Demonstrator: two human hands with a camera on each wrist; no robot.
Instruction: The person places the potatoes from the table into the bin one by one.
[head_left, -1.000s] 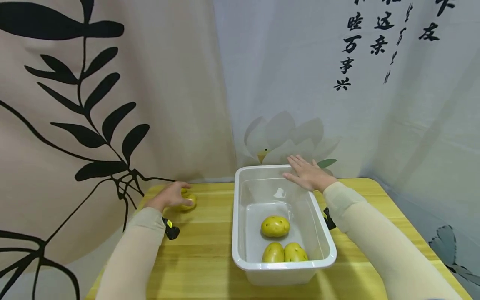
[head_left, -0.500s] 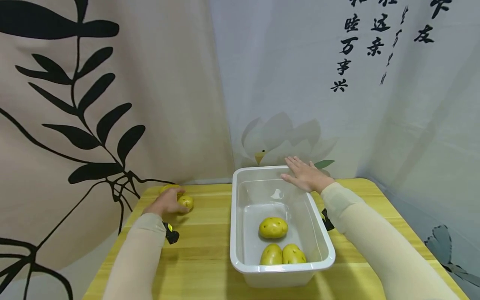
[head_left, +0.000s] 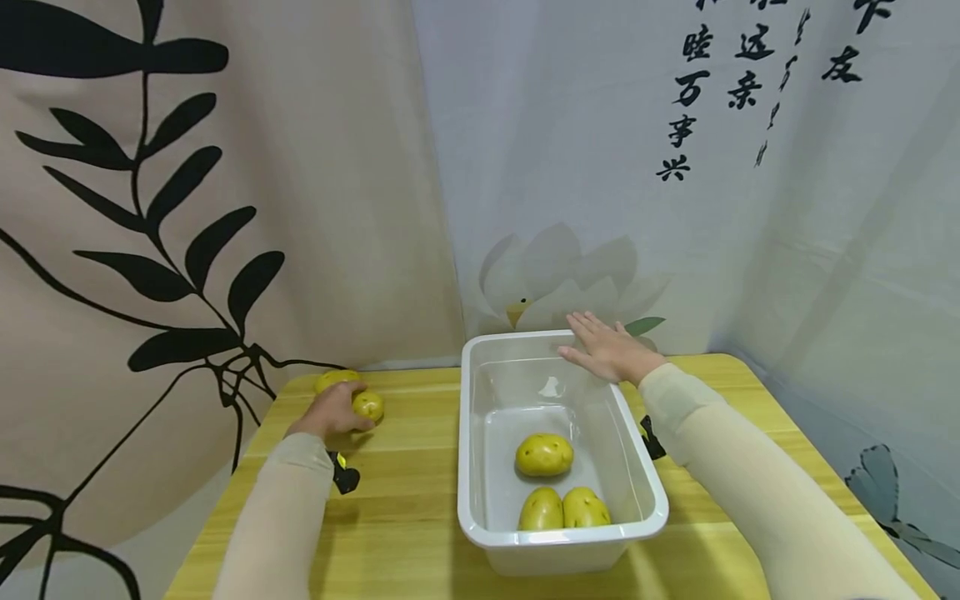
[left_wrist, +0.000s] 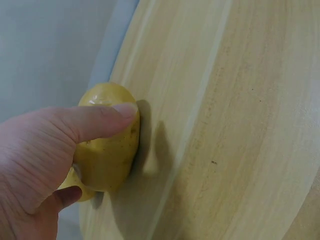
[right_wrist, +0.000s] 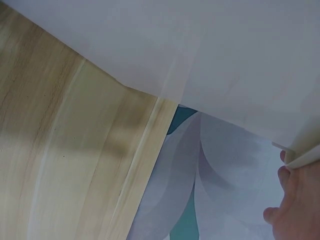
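On table (head_left: 408,492), left fingers (left_wrist: 102,121) clamped on potato (left_wrist: 107,160), second potato (head_left: 335,380) beside, right fingers (head_left: 591,331) straight over bin (head_left: 467,433).

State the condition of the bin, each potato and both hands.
White bin: upright, uncovered
Lone potato: inside, apart from the pair
Paired potatoes: inside, side by side
Held potato: gripped in left hand
Neighbouring potato: partly hidden by left hand
Left hand: thumb across held potato
Right hand: fingers extended, at bin's rim

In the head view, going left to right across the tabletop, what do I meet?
Left hand → held potato → bin's left rim → near-left potato inside → near-right potato inside. The right hand overlaps the bin, so it's left out.
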